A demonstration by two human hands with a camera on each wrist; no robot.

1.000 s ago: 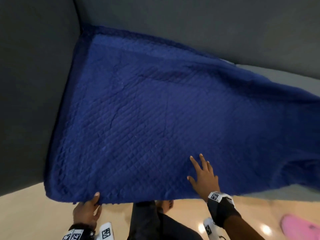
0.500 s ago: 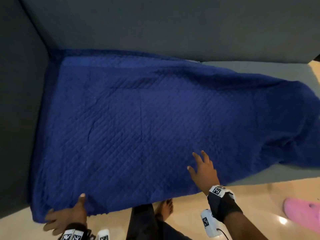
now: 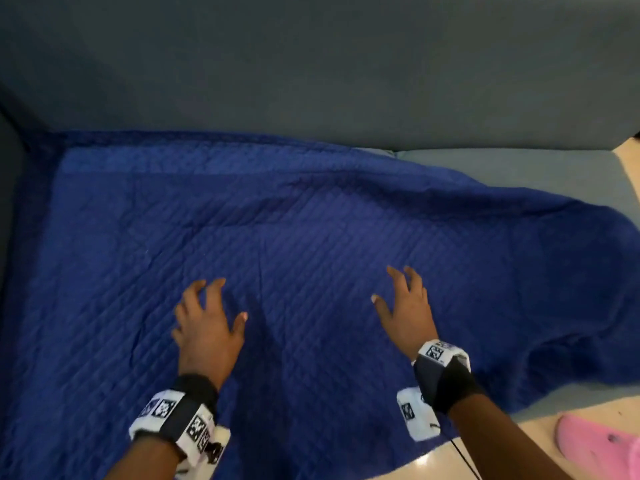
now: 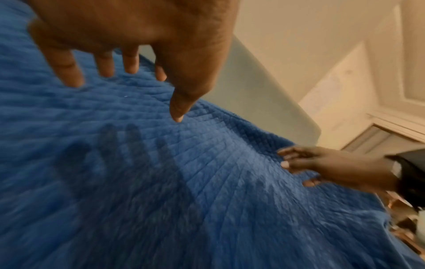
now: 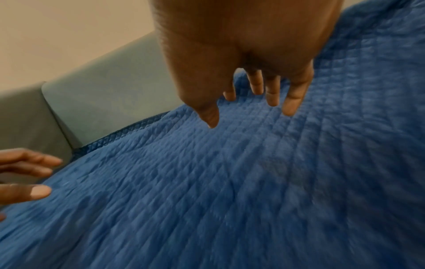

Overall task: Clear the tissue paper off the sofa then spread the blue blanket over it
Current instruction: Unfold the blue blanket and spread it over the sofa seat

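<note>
The blue quilted blanket (image 3: 277,254) lies spread over the grey sofa seat (image 3: 519,168), reaching the left arm and the backrest; its right end is bunched and leaves a strip of seat bare. My left hand (image 3: 207,317) hovers over the blanket's front middle, fingers spread and lightly bent, holding nothing; its shadow falls on the cloth (image 4: 115,163). My right hand (image 3: 405,303) is to its right, fingers spread above the blanket (image 5: 253,182). No tissue paper is in view.
The sofa backrest (image 3: 311,81) runs across the top and its left arm (image 3: 7,202) closes the left side. A pink slipper (image 3: 595,441) lies on the pale floor at the bottom right. A white door frame (image 4: 402,118) stands past the sofa's right end.
My left hand has let go of the blanket's front left edge and moved up and right over the cloth. The right hand stays spread over the blanket. The view has shifted right.
</note>
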